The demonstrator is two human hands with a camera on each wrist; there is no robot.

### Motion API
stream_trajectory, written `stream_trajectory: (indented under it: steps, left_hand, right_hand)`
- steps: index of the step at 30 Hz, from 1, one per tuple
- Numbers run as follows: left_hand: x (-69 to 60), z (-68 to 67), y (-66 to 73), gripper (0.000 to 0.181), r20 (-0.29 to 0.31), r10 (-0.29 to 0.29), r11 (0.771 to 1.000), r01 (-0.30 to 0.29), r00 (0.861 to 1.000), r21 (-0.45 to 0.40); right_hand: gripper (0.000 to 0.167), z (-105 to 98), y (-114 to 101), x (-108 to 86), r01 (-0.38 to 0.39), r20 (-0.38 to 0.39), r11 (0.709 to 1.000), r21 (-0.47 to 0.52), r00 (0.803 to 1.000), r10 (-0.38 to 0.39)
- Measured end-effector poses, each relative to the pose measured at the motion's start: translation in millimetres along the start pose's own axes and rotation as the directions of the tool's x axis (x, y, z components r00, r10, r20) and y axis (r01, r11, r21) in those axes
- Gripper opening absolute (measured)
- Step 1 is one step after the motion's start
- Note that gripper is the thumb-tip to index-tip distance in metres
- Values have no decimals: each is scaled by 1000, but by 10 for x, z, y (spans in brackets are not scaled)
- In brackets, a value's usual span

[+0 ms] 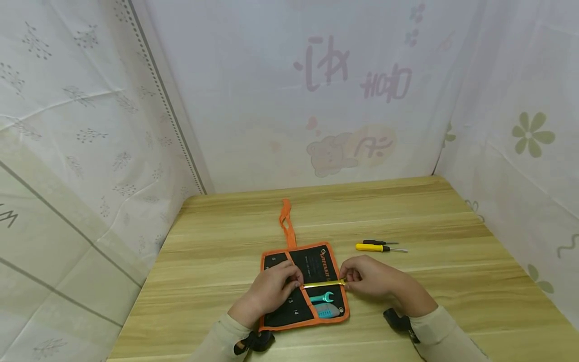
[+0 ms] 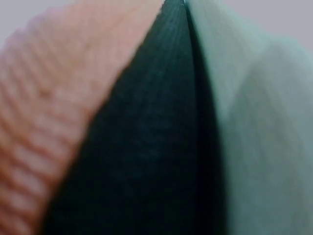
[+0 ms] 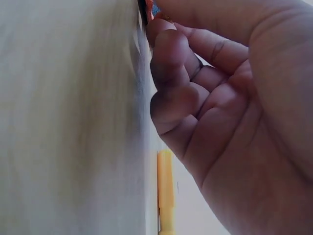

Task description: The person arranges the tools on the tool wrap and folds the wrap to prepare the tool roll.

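A black tool pouch [image 1: 312, 264] with orange trim lies spread on the table, its pockets marked with numbers. My left hand [image 1: 273, 287] is over its left part, thumb and fingertips pinching the orange pocket edge. A slim, shiny yellow tool [image 1: 323, 284] lies across the pouch, its left end at that edge; its exact kind is unclear. At its other end my right hand [image 1: 373, 276] pinches it between thumb and fingers. Below it, a teal open-end wrench [image 1: 323, 297] and a grey-and-teal utility knife [image 1: 326, 310] sit in pockets. The left wrist view shows only blurred skin, dark strap and sleeve.
A yellow screwdriver [image 1: 373, 248] and a smaller black screwdriver [image 1: 374, 242] lie right of the pouch, beyond my right hand. An orange strap [image 1: 287, 223] stretches from the pouch toward the back of the wooden table [image 1: 217, 226]. Printed curtains hang around the table.
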State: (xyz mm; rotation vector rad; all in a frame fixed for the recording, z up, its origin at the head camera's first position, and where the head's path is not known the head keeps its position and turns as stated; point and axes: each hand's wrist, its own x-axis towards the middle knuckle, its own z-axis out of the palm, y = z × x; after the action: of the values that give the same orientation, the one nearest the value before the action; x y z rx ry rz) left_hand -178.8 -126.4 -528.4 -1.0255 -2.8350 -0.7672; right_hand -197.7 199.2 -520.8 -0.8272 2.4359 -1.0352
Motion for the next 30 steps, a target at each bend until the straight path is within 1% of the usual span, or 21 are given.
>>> stream_trajectory:
  steps: [4,13,21,25,30]
  left_hand:
    - [0,0,3,11,-8,7,1000,-7,1000,2]
    - [2,-7,12,10,-3,17,1000,-17,1000,-5]
    - [6,-3,-7,10,-10,19,1000,-19,1000,10]
    - [12,-1,-14,10,-13,23,1000,-23,1000,15]
    - [16,9,-15,11,-13,27,1000,-27,1000,8]
  right_hand:
    - [14,17,-59,-5,-2,-6,1000,11,1000,2]
    - [15,50,-156,5,5,-9,1000,-15,1000,-5]
    - [19,56,-199,59,55,21,998,-40,998,-55]
    - [19,77,-194,115,73,25,992,-103,997,-71]
    - [18,108,-201,199,115,18,968,-221,993,-114]
